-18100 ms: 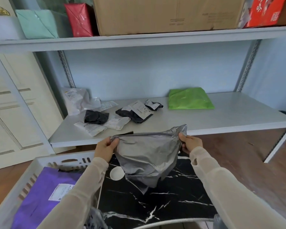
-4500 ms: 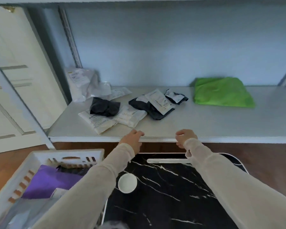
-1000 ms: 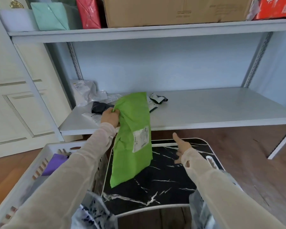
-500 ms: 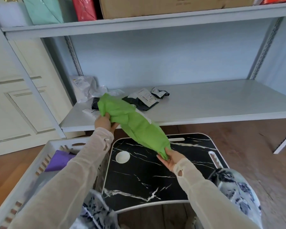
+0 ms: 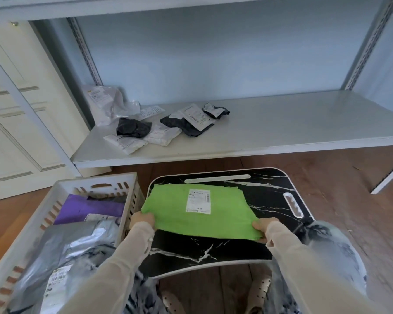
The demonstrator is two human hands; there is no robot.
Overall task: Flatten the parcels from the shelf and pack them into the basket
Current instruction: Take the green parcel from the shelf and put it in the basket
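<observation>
Wood floor [image 5: 327,177], grey shelf [image 5: 281,130]; green parcel [image 5: 168,211] flat on black marble lap desk [image 5: 213,245], left hand [image 5: 143,220] and right hand [image 5: 264,226] pinching its near corners, basket [image 5: 61,184] alongside.

Green parcel [image 5: 179,214]; black, white-veined tray [image 5: 191,252].

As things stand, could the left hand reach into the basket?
Probably yes: the left hand grips the green parcel right beside the basket, whose top is open; nothing stands between.
</observation>
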